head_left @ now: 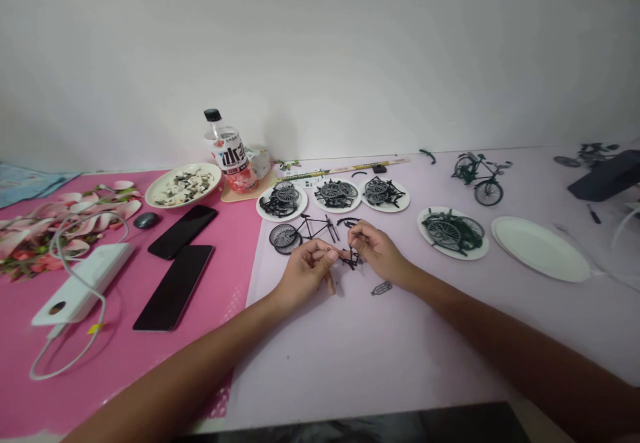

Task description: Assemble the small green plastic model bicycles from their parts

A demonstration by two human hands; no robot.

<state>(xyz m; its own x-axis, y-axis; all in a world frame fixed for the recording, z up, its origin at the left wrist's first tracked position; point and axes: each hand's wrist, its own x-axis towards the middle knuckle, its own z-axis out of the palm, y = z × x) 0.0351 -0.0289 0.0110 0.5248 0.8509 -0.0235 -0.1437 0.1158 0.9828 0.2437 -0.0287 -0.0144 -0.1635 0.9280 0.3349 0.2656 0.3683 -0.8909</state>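
Observation:
My left hand (311,266) is closed, with a tiny dark piece at its thumb and fingertips. Close beside it, the fingers of my right hand (377,251) pinch a thin black model bicycle part (351,261); its upper end is hidden by the fingers. Just behind my hands lies a black model bicycle frame (314,228) with a wheel (285,238) at its left end. A curved black piece (349,222) rests near my right fingertips. In front of my right hand, a small flat black rack-like piece (382,288) lies on the pale mat.
Black bicycle parts fill several white plates (260,211). An assembled model bicycle (481,178) stands at the back right, near stacked white plates (545,250). To the left are a bottle (231,153), phones (175,288), a white power bank (83,284) with cable, and petals (65,223).

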